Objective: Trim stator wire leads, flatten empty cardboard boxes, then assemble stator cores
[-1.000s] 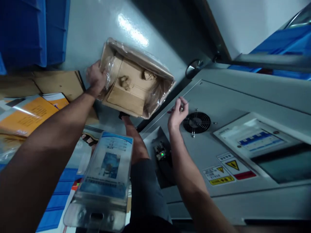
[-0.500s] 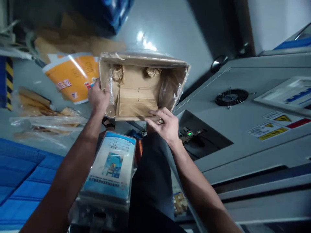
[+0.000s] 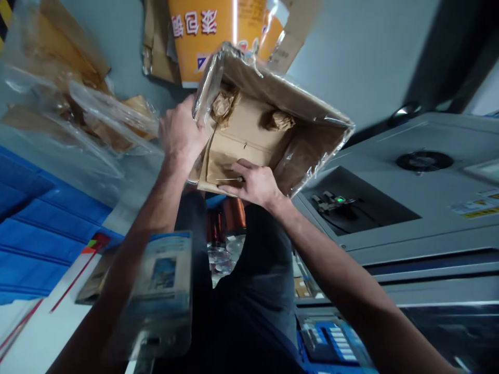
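Observation:
An open-topped cardboard box [image 3: 312,98], wrapped in clear film, is tilted in front of me. My left hand [image 3: 183,132] is closed on its left wall. My right hand [image 3: 255,182] reaches over the near side, close to the inner cardboard flap. Between its thumb and fingers shows a thin, pale rod-like thing [image 3: 228,179] with a small dark round end; its exact kind is unclear. Inside the box lie two pieces of crumpled brown paper, one in the left corner [image 3: 224,106] and another at the far wall [image 3: 280,121].
An orange printed bag [image 3: 210,41] and flattened cardboard lie beyond the box. Clear plastic and brown paper [image 3: 70,88] are on the left floor, near blue crates [image 3: 35,218]. A grey machine cabinet [image 3: 382,213] stands right. Copper-coloured spools [image 3: 234,215] sit below; a badge [image 3: 163,280] hangs in front.
The box has tilted, its right side now lower, and shifted right in view. My right hand has moved inward over the flap. The view has turned, and the badge has swung left and down.

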